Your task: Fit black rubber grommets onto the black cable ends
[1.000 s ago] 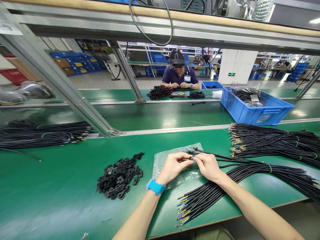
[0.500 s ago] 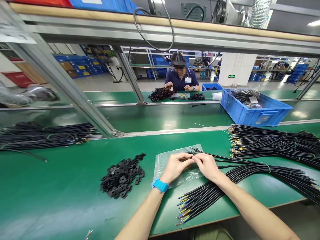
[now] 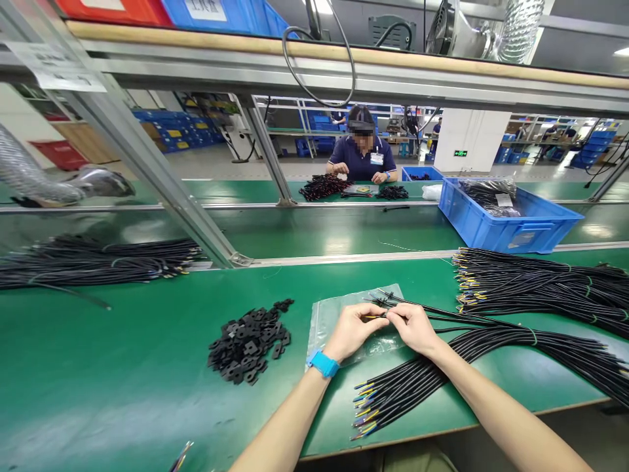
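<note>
Above a clear plastic bag (image 3: 322, 321), my left hand (image 3: 354, 333) and my right hand (image 3: 414, 332) meet, fingertips pinched on the end of a black cable. A short yellow wire tip shows beside the left fingers; the exact spot they grip is hidden. Past the fingertips, small black clips (image 3: 382, 301) sit by other cable ends on the bag. A pile of flat black plastic pieces (image 3: 248, 347) lies left of my left hand. Under my right forearm spreads a tied bundle of black cables (image 3: 393, 393) with stripped, coloured wire ends.
More black cable bundles lie at the right (image 3: 531, 285) and far left (image 3: 122, 259). A blue bin (image 3: 511, 226) with bagged parts stands behind. Slanted metal posts (image 3: 162, 177) carry a shelf (image 3: 221, 49) overhead. Across the bench sits a co-worker (image 3: 362, 154) with dark parts.
The whole view has shifted a little, so things appear slightly farther right. Both hands stay together on the cable end, with barely any change in the fingers.
</note>
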`<state>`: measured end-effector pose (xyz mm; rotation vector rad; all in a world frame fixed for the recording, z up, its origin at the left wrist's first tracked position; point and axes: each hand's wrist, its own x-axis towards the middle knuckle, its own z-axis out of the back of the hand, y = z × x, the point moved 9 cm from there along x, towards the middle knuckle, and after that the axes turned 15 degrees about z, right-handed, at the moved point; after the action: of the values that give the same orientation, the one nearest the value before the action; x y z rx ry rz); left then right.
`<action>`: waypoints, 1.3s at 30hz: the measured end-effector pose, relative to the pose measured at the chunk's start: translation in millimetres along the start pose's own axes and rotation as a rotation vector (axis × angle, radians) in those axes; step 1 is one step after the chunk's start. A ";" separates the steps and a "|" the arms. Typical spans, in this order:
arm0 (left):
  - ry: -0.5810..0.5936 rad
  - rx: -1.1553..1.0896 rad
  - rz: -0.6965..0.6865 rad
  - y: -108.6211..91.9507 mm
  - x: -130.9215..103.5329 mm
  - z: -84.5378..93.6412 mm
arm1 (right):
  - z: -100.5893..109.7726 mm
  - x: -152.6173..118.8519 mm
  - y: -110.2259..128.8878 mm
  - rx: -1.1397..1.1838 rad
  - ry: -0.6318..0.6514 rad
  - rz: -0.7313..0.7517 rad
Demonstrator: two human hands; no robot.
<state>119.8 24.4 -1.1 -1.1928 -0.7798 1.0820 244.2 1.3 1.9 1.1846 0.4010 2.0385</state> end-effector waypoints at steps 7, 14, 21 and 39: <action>0.011 -0.099 0.012 -2.0 2.7 2.6 | 11.8 2.7 6.5 -0.039 -0.070 0.032; 0.092 -0.282 0.173 6.9 9.4 3.3 | 21.0 5.4 26.6 -0.208 -0.103 0.155; 0.114 -0.240 0.183 13.4 7.1 1.0 | 15.2 2.1 24.0 -0.272 -0.037 0.130; -0.878 0.850 0.182 -14.0 -18.8 135.1 | 25.9 -0.6 -23.8 -0.568 0.193 -0.021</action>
<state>-6.7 51.0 44.6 -0.0216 -0.7199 1.8738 276.7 14.7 1.3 0.6384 -0.0817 2.0591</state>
